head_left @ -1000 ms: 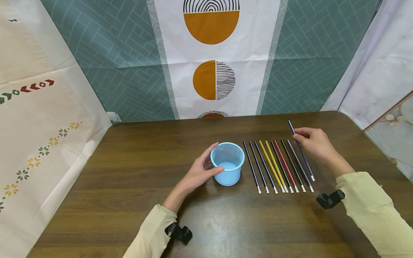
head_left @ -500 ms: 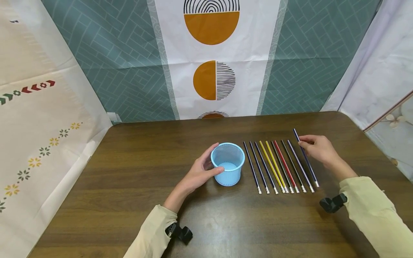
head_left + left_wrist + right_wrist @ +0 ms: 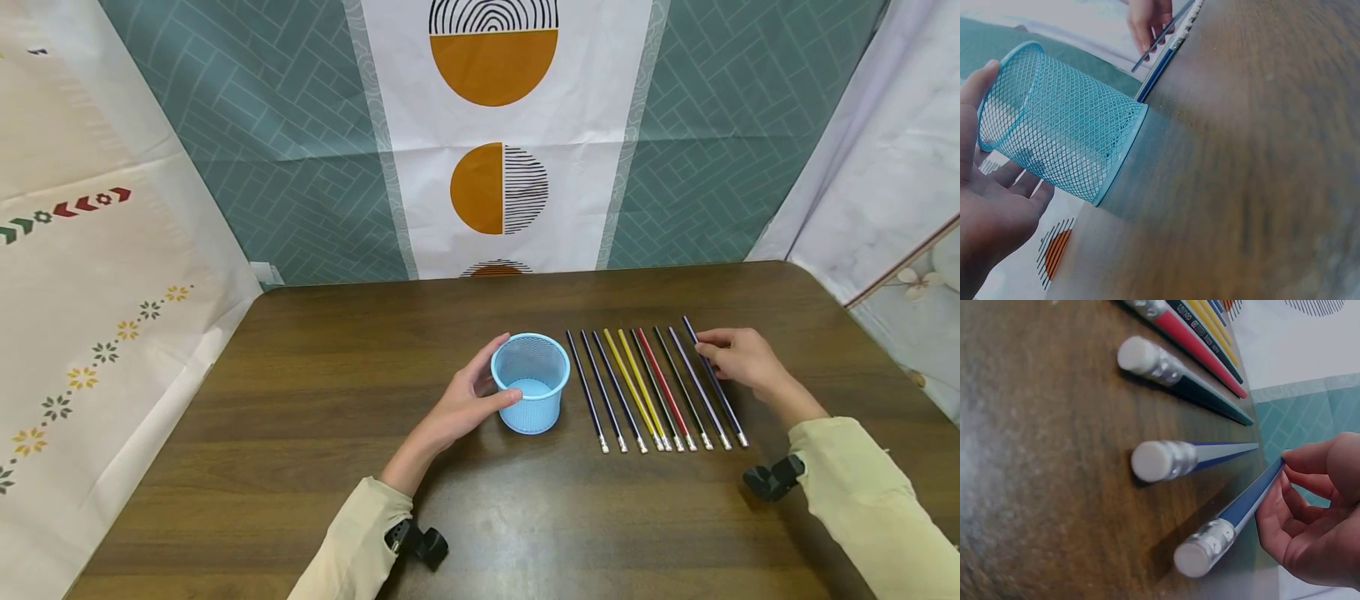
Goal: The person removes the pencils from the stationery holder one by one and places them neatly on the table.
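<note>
A light blue mesh pencil cup [image 3: 531, 408] stands upright on the table, and nothing shows inside it. My left hand [image 3: 468, 400] holds the cup from its left side, thumb at the front of the rim and fingers behind; the left wrist view shows the cup's mesh wall [image 3: 1072, 119] beside the palm. With thumb and fingers my right hand [image 3: 742, 358] pinches a dark blue pencil [image 3: 1250, 497] at the right end of a row. That pencil lies at a slant, its white eraser [image 3: 1191, 559] toward me. Beside it is another blue pencil [image 3: 697, 385], apart from the hand.
Several more pencils lie side by side between cup and right hand: a dark green one [image 3: 681, 385], a red one [image 3: 663, 385], yellow ones [image 3: 630, 387] and dark blue ones [image 3: 588, 396]. The brown table [image 3: 337, 417] meets a patterned cloth [image 3: 300, 167] at the back.
My right hand has moved the dark blue pencil down and slightly right, beside the end of the row. The left hand and cup have stayed in place.
</note>
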### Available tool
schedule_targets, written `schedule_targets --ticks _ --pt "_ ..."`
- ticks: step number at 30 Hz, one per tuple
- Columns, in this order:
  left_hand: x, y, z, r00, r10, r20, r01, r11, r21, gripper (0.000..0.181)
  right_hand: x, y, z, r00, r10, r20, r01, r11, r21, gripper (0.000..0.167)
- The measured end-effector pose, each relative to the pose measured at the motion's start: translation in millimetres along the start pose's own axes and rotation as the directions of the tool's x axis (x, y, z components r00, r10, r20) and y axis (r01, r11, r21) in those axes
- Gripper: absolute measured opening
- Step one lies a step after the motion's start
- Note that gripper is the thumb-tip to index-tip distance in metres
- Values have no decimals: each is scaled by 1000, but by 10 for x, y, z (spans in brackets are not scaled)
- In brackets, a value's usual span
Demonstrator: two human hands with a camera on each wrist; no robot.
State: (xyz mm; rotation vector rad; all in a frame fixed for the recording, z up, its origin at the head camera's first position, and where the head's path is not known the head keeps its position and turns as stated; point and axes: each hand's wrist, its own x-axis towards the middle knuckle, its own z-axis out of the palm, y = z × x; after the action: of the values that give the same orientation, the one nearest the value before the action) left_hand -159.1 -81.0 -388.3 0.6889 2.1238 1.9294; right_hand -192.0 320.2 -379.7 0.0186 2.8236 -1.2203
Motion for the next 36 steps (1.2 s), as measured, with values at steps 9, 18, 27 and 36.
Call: schedule_targets --ticks 9,18,27,36 --pt "-3 1 5 1000 -7 -2 7 1000 1 76 -8 65 24 1000 13 7 -12 1000 -3 36" --pt "-2 7 0 1000 -4 1 4 1000 2 77 -7 85 45 1000 -12 -22 11 999 -36 35" --pt "4 -13 -3 1000 6 5 -6 1000 -3 77 -12 84 62 999 -18 -44 14 995 -99 34" --pt "-5 -3 3 1000 15 0 -15 1000 -12 76 -10 78 68 997 -41 -63 29 984 -176 34"
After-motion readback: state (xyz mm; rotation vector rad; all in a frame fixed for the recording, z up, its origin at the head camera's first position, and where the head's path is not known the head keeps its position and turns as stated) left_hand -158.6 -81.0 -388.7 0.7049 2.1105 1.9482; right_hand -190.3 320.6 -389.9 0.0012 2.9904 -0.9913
